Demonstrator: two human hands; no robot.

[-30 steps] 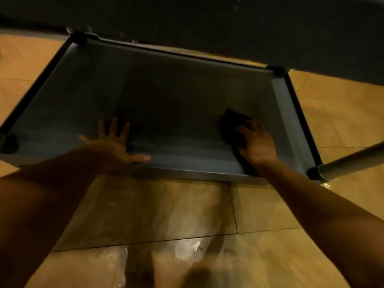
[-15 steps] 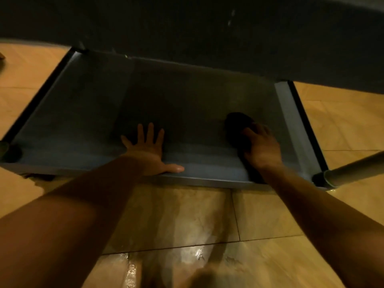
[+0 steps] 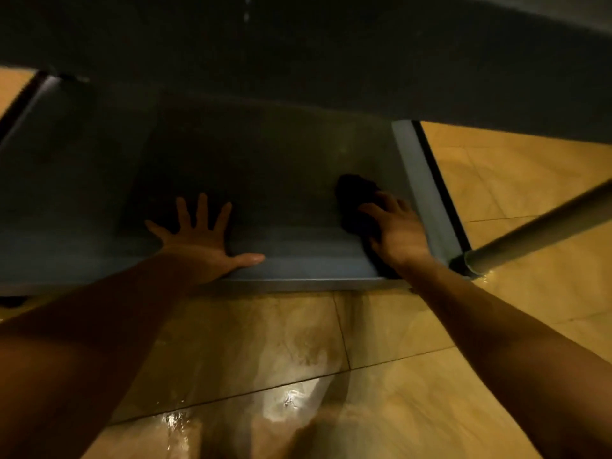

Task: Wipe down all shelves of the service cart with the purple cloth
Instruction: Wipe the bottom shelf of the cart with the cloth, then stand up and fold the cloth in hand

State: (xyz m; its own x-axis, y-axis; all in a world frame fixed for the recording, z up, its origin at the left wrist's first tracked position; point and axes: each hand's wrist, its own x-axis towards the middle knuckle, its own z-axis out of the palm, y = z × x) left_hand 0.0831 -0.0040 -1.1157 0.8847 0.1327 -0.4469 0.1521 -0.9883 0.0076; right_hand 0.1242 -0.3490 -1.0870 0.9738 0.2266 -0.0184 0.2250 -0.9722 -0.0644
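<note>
We see the dark cloth (image 3: 356, 203) bunched on the cart's bottom shelf (image 3: 281, 180) near its right wall, long axis running front to back — our right hand (image 3: 399, 231) presses it, left hand (image 3: 202, 236) splayed flat nearby.

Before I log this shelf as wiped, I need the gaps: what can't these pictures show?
Head view only:
- Cloth: colour lost in shadow; near part hidden under the right hand.
- Bottom shelf: far side covered by the dark shelf above; left end cut off by the frame edge.
- Cleanliness: too dim.
- Left hand: flat, in view.
</note>
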